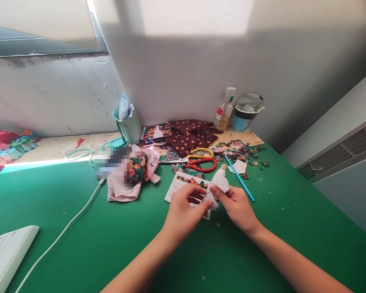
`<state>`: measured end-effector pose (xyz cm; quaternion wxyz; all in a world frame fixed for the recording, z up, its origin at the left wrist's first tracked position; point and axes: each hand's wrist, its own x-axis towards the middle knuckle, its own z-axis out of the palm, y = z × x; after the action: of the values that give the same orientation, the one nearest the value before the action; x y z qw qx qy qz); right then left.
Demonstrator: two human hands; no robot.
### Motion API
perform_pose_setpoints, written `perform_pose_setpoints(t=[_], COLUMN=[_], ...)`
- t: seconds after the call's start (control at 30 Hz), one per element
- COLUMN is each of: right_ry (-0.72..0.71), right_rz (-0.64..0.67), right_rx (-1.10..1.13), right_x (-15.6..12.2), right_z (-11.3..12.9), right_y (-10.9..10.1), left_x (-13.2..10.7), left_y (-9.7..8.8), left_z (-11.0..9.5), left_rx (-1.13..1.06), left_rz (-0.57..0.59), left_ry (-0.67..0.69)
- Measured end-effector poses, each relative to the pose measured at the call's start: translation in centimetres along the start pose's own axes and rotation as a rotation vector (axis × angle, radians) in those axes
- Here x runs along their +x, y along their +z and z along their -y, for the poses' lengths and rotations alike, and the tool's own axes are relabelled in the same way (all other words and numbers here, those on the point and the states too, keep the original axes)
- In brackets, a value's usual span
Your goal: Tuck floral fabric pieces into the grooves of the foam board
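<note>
Both hands pinch a small white crocheted bottle-shaped piece (217, 188) just above the green table (110, 236): left hand (183, 211) w/ thumb & fingers at its lower end, right hand (236, 205) gripping its side. Under it a white printed card (177, 188); red-and-yellow scissors (201, 160) & thin blue pencil (240, 179) near.

We sit at a home sewing and craft corner: green cutting mat (79, 228), scissors (198, 159) at twelve o'clock, floral fabric scraps (239, 151) at one.
</note>
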<state>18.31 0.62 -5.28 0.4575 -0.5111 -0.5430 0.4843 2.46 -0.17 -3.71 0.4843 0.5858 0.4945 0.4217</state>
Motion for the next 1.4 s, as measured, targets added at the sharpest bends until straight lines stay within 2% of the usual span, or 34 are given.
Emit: perform_pose_setpoints(t=[0.13, 0.3, 0.4, 0.53, 0.63, 0.8, 0.87, 0.97, 1.07, 1.17, 1.4], right_ry=[-0.01, 0.015, 0.035, 0.051, 0.047, 0.056, 0.051, 0.069, 0.072, 0.056, 0.101], right_rz=[-0.072, -0.098, -0.033, 0.134, 0.168, 0.036, 0.021, 0.013, 0.003, -0.016, 0.166], right_rx=[-0.052, 0.019, 0.091, 0.168, 0.217, 0.19, 0.157, 0.136, 0.142, 0.165, 0.214], right_x=[-0.1, -0.2, -0.1, 0.2, 0.7, 1.6, 1.9, 2.0, 1.8, 1.5, 1.8], right_z=[-0.3, 0.1, 0.4, 0.4, 0.0, -1.2, -1.6, -1.8, -1.4, -1.1, -1.4], right_y=[0.3, 0.8, 0.8, 0.7, 0.4, -0.8, -1.5, -2.4, -2.7, -2.7, -2.6], left_x=[-0.2, -0.4, -0.3, 0.1, 0.3, 0.5, 0.5, 0.4, 0.2, 0.1, 0.3], left_y=[0.2, 0.5, 0.5, 0.0, -0.5, -2.3, -3.1, -3.8, -3.7, -3.5, -3.4], left_z=[0.1, 0.5, 0.7, 1.0, 1.0, 1.1, 1.4, 2.1, 2.8, 3.2, 3.8], left_rx=[0.176, 0.453, 0.51, 0.483, 0.454, 0.518, 0.575, 0.685, 0.719, 0.734, 0.763], left_rz=[-0.047, -0.083, -0.108, -0.101, -0.063, -0.034, 0.02, 0.109, 0.254, 0.36, 0.302], left_ry=[0.206, 0.494, 0.546, 0.615, 0.624, 0.548, 0.534, 0.606, 0.669, 0.654, 0.602])
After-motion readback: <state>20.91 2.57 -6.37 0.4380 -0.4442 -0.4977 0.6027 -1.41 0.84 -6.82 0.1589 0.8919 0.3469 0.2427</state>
